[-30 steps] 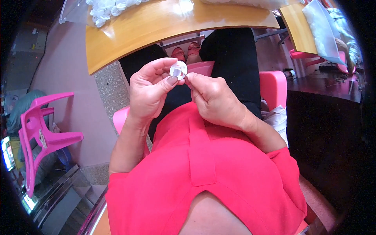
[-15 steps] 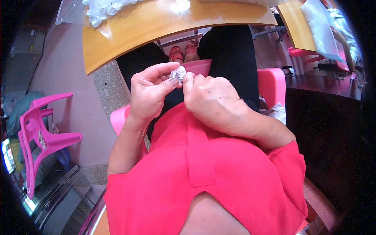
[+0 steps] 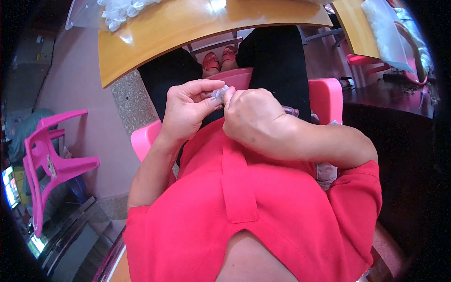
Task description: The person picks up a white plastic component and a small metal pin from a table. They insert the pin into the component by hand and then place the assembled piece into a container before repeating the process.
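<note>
Between the thumb and fingers of my left hand (image 3: 190, 105) is a small white, partly clear plastic piece (image 3: 219, 92). My right hand (image 3: 256, 115) is closed in a fist right beside it, its thumb and forefinger touching or nearly touching the piece. From the little-finger side of that fist sticks out the rounded end of a clear purplish handle (image 3: 291, 111). The rest of that tool is hidden inside the fist, so its kind does not show. Both hands are above my lap, just short of the table edge.
A wooden table (image 3: 188, 35) curves across the front, with a clear tray (image 3: 82, 14) of similar white pieces (image 3: 120, 11) at its left. A plastic bag of white stuff (image 3: 383, 35) hangs over the right table. A pink stool (image 3: 56, 162) lies tipped at left; a pink chair arm (image 3: 326, 103) flanks me.
My right hand has rolled over and its elbow has swung outward, bringing the purplish handle end into sight. The white piece has turned and shifted slightly right in my left fingers.
</note>
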`<state>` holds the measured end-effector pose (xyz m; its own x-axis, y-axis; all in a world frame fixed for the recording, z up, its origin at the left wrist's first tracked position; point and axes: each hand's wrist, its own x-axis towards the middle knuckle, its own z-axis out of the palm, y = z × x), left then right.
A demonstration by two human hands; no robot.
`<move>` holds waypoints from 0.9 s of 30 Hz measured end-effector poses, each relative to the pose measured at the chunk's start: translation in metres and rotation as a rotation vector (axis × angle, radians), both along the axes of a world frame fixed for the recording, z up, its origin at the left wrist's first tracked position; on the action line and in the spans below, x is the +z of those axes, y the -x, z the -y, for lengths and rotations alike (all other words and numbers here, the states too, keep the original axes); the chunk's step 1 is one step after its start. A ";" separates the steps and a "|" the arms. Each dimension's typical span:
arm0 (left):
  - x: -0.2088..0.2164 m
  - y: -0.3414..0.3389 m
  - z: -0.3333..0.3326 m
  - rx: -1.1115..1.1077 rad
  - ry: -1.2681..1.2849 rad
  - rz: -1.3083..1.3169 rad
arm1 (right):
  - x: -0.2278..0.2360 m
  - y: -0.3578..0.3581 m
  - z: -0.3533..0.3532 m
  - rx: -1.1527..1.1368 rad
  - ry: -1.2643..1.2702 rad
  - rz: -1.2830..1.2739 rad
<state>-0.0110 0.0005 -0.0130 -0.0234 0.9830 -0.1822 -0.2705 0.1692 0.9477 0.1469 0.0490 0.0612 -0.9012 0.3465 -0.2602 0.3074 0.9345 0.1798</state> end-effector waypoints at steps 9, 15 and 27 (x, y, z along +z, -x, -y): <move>0.006 0.020 -0.005 0.026 -0.137 0.345 | 0.007 -0.027 -0.028 -0.075 0.255 -0.434; 0.006 0.021 -0.004 0.017 -0.155 0.304 | 0.000 -0.020 -0.027 -0.075 0.282 -0.478; 0.009 0.020 -0.005 -0.036 -0.117 0.331 | 0.003 -0.011 -0.029 -0.062 0.191 -0.421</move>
<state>-0.0307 0.0058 -0.0041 0.0532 0.9967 -0.0606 -0.5620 0.0800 0.8232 0.1583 0.0781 0.0638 -0.9213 0.3842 0.0595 0.3728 0.9164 -0.1457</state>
